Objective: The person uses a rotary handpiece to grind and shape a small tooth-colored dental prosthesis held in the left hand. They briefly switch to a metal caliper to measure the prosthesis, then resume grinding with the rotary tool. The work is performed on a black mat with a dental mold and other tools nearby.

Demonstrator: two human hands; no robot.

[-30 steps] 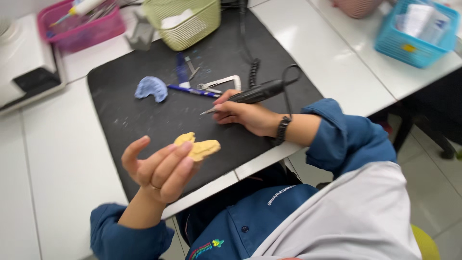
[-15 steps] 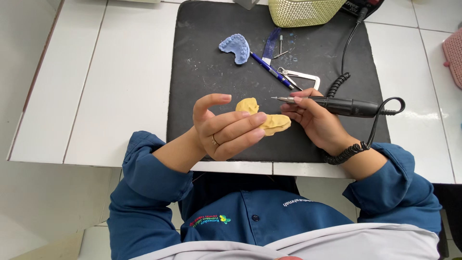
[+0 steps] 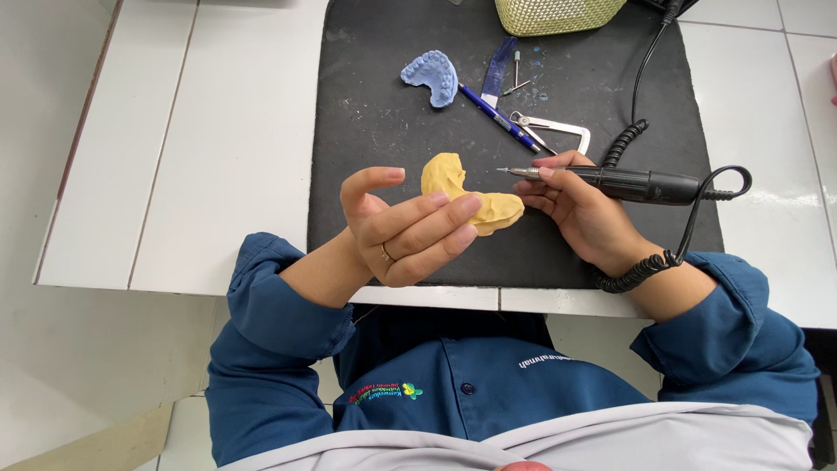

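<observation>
Head view: my left hand (image 3: 405,228) pinches the yellow dental cast (image 3: 466,194) above the black mat (image 3: 401,139), fingers clamped on its edge. Right hand (image 3: 582,205) grips the rotary handpiece (image 3: 623,181). Cast likely stiff, brittle, light; hold by the thick base.

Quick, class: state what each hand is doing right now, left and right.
Left hand: closed on the yellow dental cast.
Right hand: closed on the black rotary handpiece, its tip near the cast.
</observation>
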